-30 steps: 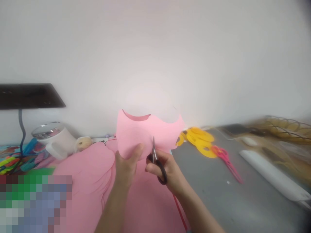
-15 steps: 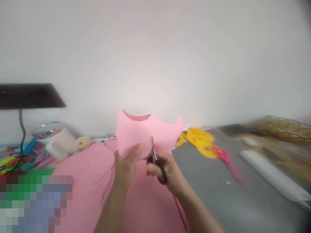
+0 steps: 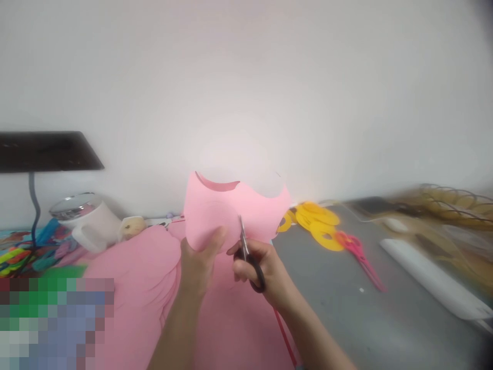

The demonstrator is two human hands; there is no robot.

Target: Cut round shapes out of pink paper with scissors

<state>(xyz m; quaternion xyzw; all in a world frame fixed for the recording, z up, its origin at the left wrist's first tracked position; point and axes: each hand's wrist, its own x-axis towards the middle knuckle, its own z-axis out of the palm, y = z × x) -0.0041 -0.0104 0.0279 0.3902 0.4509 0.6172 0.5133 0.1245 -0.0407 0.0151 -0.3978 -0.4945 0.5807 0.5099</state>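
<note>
A pink paper sheet (image 3: pixel 211 210) with curved cut-outs along its top edge is held up in front of me. My left hand (image 3: pixel 198 259) pinches its lower left part, thumb on the near face and the other fingers hidden behind. In my right hand (image 3: pixel 264 267) are black-handled scissors (image 3: pixel 256 275), their blades pointing up against the sheet along a curved line. Below lies more pink paper (image 3: pixel 234 324), and to the left a spread of cut pink paper pieces (image 3: pixel 134 262) overlaps.
At right, yellow paper rings (image 3: pixel 318 221) and pink scissors (image 3: pixel 360 257) lie on the grey surface (image 3: pixel 327 308), near a long white object (image 3: pixel 431 277). A white mug (image 3: pixel 100 223) stands at left, below a dark panel (image 3: pixel 46 151). A pale wall rises behind.
Hardly anything differs. The scissor blades have shifted very slightly left at the tip, and the sheet's top edge has moved a little.
</note>
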